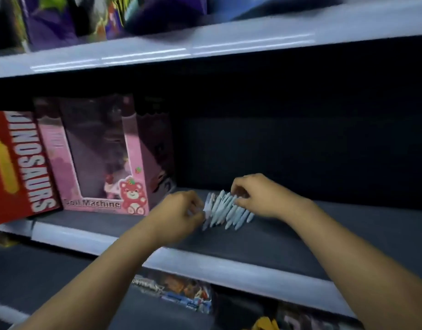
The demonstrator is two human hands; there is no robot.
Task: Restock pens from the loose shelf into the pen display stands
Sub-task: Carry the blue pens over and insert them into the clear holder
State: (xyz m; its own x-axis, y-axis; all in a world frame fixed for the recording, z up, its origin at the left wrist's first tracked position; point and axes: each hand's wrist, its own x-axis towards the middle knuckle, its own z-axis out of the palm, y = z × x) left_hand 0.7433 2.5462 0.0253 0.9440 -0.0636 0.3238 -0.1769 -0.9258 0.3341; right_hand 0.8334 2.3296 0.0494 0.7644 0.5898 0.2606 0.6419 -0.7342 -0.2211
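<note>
A row of pale pens (229, 211) lies loose on the dark shelf (324, 236), just below the middle of the view, toward 6 o'clock; they lie packed side by side, tips pointing toward the shelf's front lip, fanned a little at the far ends. The left hand (181, 210) sits at 9 o'clock of the row, touching it; its grip is narrow, fingers curled in and pinching the pens at the row's left edge, though blur hides how many. The right hand (257, 196) is at 2 o'clock of the row; its grip is also narrow, fingertips (239, 198) curled down onto the far ends of the pens and holding them. Both forearms come in from 6 o'clock. At 10 o'clock of the pens a pink box (133, 151) marked "Doll Machine" stands upright on the same shelf, well apart from the hands; a red box (14, 163) lettered "DINOSAURS" leans beside it at 9 o'clock; an upper shelf (205, 44) runs across at 12 o'clock; blurred packets (176, 291) lie below at 6 o'clock.
</note>
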